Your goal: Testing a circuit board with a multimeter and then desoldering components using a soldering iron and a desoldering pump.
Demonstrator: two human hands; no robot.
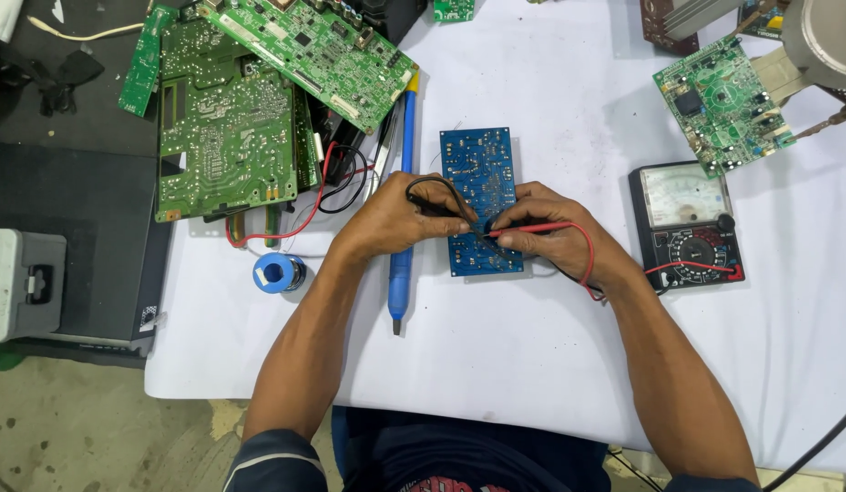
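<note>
On the table [496,364], we see:
Left hand [400,219]: grips the black probe [441,211] on the flat blue circuit board [478,182].
Right hand [555,232]: pinches the red probe [530,228] there.

— Inspector: Your left hand [400,221] and right hand [550,232] cover the middle of the blue board [478,169]; where the probe tips meet it cannot be told.

— Operator: And the meter [685,226]?

— Inspector: Needle and dial markings are too small to read. The green boards [227,137] overlap, hiding each other's edges. The grey case [17,284] is cut off at the left.
</note>
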